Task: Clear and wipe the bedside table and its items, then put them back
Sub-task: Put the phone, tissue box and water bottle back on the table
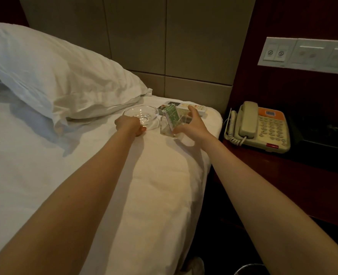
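A clear glass bowl (142,114) sits on the white bed sheet (154,175) near the pillow. My left hand (129,125) grips its near rim with curled fingers. Right of it stands a clear acrylic holder (169,129) with a green card (171,115) in it. My right hand (192,126) wraps around the holder's right side, thumb and fingers curled on it. Behind these lie two remote controls (192,108) on the bed's corner. A beige telephone (261,128) with an orange panel sits on the dark wooden bedside table (283,175).
A white pillow (61,76) fills the upper left of the bed. A padded headboard (164,46) stands behind. A switch panel (307,54) is on the wall above the phone. A bin rim (249,269) shows at the bottom.
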A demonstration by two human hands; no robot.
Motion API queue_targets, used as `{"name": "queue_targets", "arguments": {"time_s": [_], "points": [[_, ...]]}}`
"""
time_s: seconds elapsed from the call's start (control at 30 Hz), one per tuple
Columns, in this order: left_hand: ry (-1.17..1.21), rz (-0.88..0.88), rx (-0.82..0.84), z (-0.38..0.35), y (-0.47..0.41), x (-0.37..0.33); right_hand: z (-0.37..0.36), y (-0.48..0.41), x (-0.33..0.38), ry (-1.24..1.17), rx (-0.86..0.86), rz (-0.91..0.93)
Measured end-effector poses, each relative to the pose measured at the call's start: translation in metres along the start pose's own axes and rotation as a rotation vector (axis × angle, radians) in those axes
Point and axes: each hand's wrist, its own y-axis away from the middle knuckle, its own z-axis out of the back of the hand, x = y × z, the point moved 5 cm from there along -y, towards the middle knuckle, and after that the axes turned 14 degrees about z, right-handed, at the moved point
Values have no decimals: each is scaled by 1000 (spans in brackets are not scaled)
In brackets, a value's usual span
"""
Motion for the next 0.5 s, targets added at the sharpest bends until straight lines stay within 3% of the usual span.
{"name": "queue_targets", "arguments": {"time_s": [0.1, 0.23, 0.5], "points": [[-20, 12, 93, 1, 1, 2, -1, 0, 5, 0, 9, 15], [-34, 48, 76, 6, 16, 0, 1, 5, 15, 97, -24, 44], [43, 20, 211, -26, 63, -5, 59, 43, 18, 173, -312, 26]]}}
